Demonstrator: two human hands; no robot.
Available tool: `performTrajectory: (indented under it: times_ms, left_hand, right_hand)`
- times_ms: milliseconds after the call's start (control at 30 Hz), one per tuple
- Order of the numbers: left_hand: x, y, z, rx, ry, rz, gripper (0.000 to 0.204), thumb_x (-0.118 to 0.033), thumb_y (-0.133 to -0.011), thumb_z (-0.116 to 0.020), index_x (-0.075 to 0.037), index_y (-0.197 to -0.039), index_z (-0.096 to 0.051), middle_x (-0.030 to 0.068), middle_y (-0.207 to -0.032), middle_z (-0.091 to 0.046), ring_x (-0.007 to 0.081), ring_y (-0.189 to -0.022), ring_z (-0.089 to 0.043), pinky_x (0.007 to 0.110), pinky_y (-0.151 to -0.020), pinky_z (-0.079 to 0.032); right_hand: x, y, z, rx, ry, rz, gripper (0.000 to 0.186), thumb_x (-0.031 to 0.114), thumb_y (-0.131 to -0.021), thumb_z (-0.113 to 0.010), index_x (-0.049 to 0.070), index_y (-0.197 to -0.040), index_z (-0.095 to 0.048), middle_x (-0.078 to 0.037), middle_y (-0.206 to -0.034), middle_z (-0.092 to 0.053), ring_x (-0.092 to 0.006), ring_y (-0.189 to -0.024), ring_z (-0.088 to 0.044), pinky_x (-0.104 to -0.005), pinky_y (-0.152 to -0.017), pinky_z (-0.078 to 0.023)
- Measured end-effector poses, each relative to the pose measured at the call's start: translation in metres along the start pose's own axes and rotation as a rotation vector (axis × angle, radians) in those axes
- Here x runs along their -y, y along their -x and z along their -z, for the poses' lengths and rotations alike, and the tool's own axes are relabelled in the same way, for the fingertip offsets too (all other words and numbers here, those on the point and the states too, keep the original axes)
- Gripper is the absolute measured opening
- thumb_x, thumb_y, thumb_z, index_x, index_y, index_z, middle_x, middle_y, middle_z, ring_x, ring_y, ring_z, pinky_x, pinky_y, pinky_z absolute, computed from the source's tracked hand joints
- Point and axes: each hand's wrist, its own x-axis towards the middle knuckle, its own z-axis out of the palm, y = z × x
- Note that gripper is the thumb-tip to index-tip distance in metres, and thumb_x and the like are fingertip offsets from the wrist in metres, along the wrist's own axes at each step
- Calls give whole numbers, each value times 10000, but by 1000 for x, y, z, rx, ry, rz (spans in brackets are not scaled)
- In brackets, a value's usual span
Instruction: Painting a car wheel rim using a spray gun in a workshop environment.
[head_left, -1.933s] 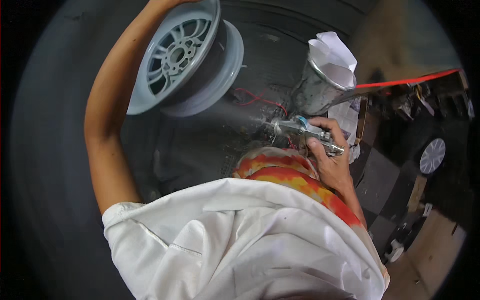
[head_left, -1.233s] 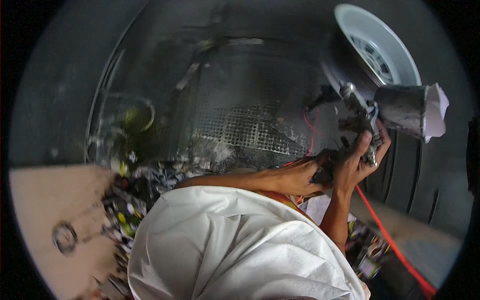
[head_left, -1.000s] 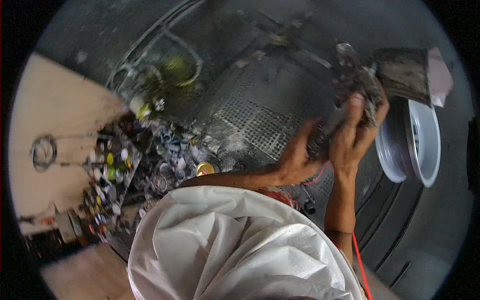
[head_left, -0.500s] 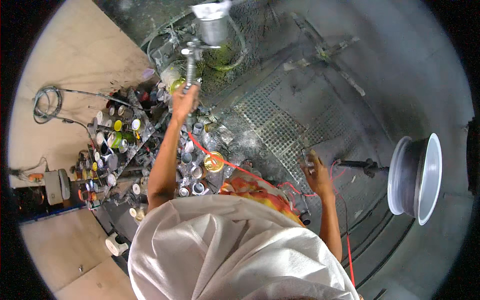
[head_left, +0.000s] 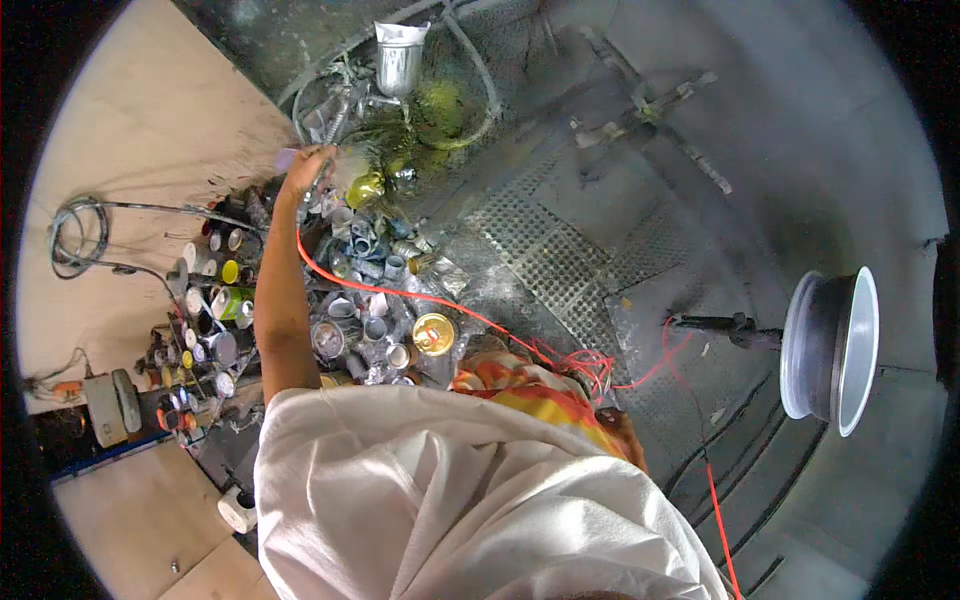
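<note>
My left hand [head_left: 310, 165] is closed on the handle of a silver spray gun [head_left: 338, 118], raised at the upper left. The gun carries a metal cup [head_left: 398, 67] with white paper sticking out of its top. A red hose [head_left: 420, 298] runs from below that hand across the picture in loose loops. My right hand [head_left: 622, 432] is low beside the orange-patterned cloth [head_left: 515, 392] at my body, mostly hidden, its fingers unclear. A pale wheel rim [head_left: 855, 350] is mounted on a dark stand [head_left: 735, 330] at the right.
Paint cans [head_left: 230, 270], cups and crumpled litter crowd the left side, with a gold can [head_left: 432, 334] among them. A coiled hose [head_left: 80, 238] lies on a beige surface [head_left: 130, 150]. Perforated mats [head_left: 530, 245] lie centre; a grey device [head_left: 105, 410] is at lower left.
The spray gun passed from my right hand to my left and moved to the upper left. My right hand dropped to my body. My view turned, leaving the rim at the right.
</note>
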Motion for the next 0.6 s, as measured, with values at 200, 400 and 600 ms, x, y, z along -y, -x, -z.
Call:
performTrajectory:
  times_ms: [200,400,600]
  left_hand:
    - [-2,-20,9,58,69,26,357,-371,-1004,-651,-25,-1067,-715,24,-674,-571,152,-456,-513,314,-405,-352]
    - [6,-18,11,13,82,-13,350,-378,-998,-647,-34,-1013,-713,26,-678,-575,142,-481,-526,307,-420,-363]
    - [21,-17,11,-34,-112,-174,368,-376,-971,-679,-17,-1032,-740,23,-698,-586,147,-523,-540,307,-454,-394]
  right_hand:
    - [-7,-13,41,87,-1060,-356,175,211,-956,-709,102,-1091,-729,-35,-903,-666,-238,-828,-694,-418,-602,-531]
    - [22,-14,75,-107,-380,-271,251,201,-1019,-664,61,-1227,-673,-102,-915,-751,-210,-661,-742,-321,-511,-531]
    - [23,-40,58,32,-349,-191,288,296,-1009,-700,89,-1210,-714,-118,-892,-763,-236,-749,-761,-330,-582,-557]
